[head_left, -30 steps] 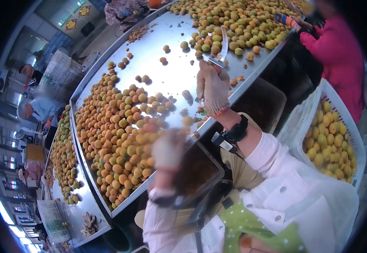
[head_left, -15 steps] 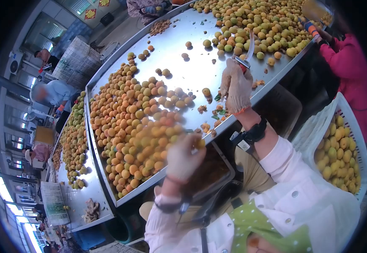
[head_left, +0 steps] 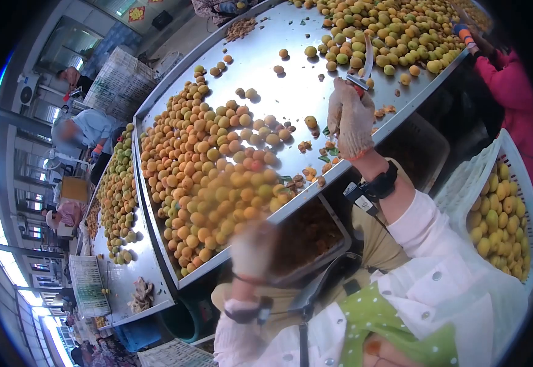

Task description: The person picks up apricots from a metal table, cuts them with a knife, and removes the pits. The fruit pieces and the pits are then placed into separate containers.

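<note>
A heap of apricots (head_left: 187,177), orange to yellow-green, lies on a metal table. My right hand (head_left: 350,122), in a pale glove, is closed around the red handle of a curved knife (head_left: 368,58), its blade pointing up and away over the table. Smeared by motion, my left hand (head_left: 253,251) is also gloved and sits just off the table's near edge, below the heap; its fingers cannot be made out. Near my right hand lie split apricot pieces and pits (head_left: 308,174) with bits of green leaf.
A white crate (head_left: 447,183) of yellow apricots stands at my right. Below the table edge is a bin (head_left: 334,241) of dark scraps. A person in a pink sleeve (head_left: 502,79) works at the far right. Another table (head_left: 150,260) with apricots and a white basket (head_left: 89,287) is at left.
My left hand has drawn back from the heap's near side to below the table edge. My right hand keeps the knife in much the same place.
</note>
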Demonstrator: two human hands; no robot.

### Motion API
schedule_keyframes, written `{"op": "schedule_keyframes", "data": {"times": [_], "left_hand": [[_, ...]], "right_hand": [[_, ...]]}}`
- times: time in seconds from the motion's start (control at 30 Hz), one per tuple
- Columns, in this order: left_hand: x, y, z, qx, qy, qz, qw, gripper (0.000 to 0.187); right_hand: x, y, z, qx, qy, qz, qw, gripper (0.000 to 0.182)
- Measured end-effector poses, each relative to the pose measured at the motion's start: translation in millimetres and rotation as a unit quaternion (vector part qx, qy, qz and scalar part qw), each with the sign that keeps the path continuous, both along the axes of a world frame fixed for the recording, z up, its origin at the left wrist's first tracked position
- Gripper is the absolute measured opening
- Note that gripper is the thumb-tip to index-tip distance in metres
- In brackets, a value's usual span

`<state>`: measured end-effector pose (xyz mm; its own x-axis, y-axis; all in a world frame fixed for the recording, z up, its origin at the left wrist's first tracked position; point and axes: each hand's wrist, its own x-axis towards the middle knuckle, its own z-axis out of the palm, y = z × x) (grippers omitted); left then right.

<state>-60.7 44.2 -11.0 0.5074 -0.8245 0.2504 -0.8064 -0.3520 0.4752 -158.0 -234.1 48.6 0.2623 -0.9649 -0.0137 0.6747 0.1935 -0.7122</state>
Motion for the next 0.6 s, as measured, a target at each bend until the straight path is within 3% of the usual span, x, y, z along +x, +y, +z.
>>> {"op": "schedule_keyframes", "data": {"times": [0.07,0.1,0.13,0.2,0.27,0.3,0.33,0.4,0.43,0.47,0.5,0.57,0.6], "left_hand": [[46.8,-11.9,8.3,-0.051,-0.096,0.14,0.984,0.006],[67.3,-19.3,16.8,0.013,-0.095,0.198,0.975,0.017],[86.2,-27.6,7.4,0.011,-0.097,0.2,0.975,0.017],[121.4,-40.9,-25.4,0.184,-0.213,0.206,0.937,0.029],[95.7,-65.0,-20.1,0.203,-0.136,0.228,0.942,0.034],[88.8,-68.6,-27.3,0.227,-0.212,0.196,0.93,0.031],[85.9,-68.5,-26.4,0.23,-0.212,0.195,0.93,0.031],[81.4,-70.6,-11.3,0.155,-0.148,0.07,0.974,0.03],[85.5,-69.2,-2.1,0.152,-0.108,0.057,0.981,0.03],[95.4,-68.6,1.5,0.152,-0.109,0.058,0.981,0.03],[108.7,-69.7,6.2,0.125,-0.086,0.093,0.984,0.025],[146.1,-73.4,18.6,0.085,-0.088,0.132,0.984,0.02],[165.9,-76.6,24.9,0.167,-0.146,0.138,0.965,0.022]], "right_hand": [[3.0,1.3,0.1,-0.004,0.005,0.002,1.0,0.03],[4.0,4.3,3.1,-0.011,0.014,0.01,1.0,0.03],[5.4,7.2,4.9,-0.017,0.024,0.018,0.999,0.03],[8.0,7.1,-3.3,-0.031,0.016,0.033,0.999,0.029],[10.3,3.1,-5.0,-0.049,0.009,0.047,0.998,0.027],[10.4,2.7,-4.9,-0.043,0.002,0.043,0.998,0.026],[9.5,4.6,-6.6,-0.033,-0.003,0.039,0.999,0.024],[9.7,4.1,-4.4,-0.013,-0.016,0.051,0.998,0.023],[10.0,4.5,-5.4,0.002,-0.006,0.055,0.998,0.023],[10.6,5.9,-5.7,0.017,0.005,0.06,0.998,0.023],[11.0,8.6,-3.5,-0.021,0.06,0.054,0.997,0.04],[9.2,11.9,-6.5,-0.026,0.063,0.069,0.995,0.034],[10.4,12.9,-8.2,-0.031,0.069,0.083,0.994,0.028]]}}
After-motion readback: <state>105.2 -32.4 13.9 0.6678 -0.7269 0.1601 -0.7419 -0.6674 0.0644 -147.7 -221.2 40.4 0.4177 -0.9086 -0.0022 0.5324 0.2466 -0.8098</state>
